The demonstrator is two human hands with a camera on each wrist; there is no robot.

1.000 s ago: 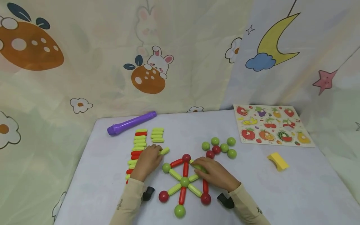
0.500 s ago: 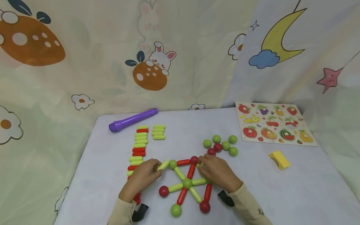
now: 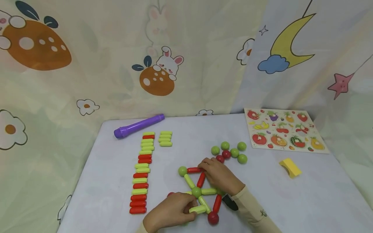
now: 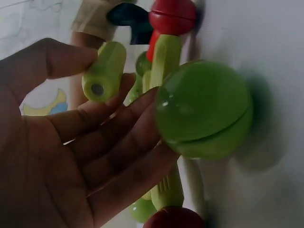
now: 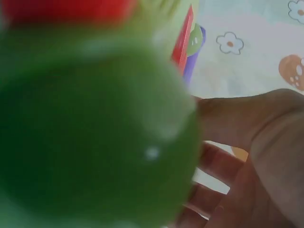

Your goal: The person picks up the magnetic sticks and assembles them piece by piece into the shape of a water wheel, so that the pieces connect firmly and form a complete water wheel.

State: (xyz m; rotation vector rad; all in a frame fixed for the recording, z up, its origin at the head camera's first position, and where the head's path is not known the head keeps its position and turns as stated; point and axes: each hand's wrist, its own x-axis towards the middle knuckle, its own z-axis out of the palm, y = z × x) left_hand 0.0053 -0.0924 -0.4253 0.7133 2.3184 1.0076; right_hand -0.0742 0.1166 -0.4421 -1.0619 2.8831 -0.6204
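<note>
In the head view a wheel-like figure of magnetic rods and balls lies on the table around a green hub ball (image 3: 196,192). My left hand (image 3: 172,210) pinches a yellow-green rod (image 3: 198,209) between thumb and fingers, over the wheel's near side. The left wrist view shows the metal end of this rod (image 4: 105,71), with a green ball (image 4: 204,109) close to the fingers. My right hand (image 3: 220,174) has its fingers curled round the far joint, where a red rod (image 3: 194,170) ends; the red ball there is hidden. A blurred green ball (image 5: 95,137) blocks much of the right wrist view.
A column of red and yellow-green rods (image 3: 140,185) lies left, beside a short stack of rods (image 3: 165,139). Loose balls (image 3: 234,152) sit behind my right hand. Around them are a purple tube (image 3: 139,126), a fruit board (image 3: 285,130) and a yellow block (image 3: 290,167).
My left hand has carried the yellow-green rod from near the rod column to the near side of the wheel. My right hand has shifted slightly left, covering the red ball.
</note>
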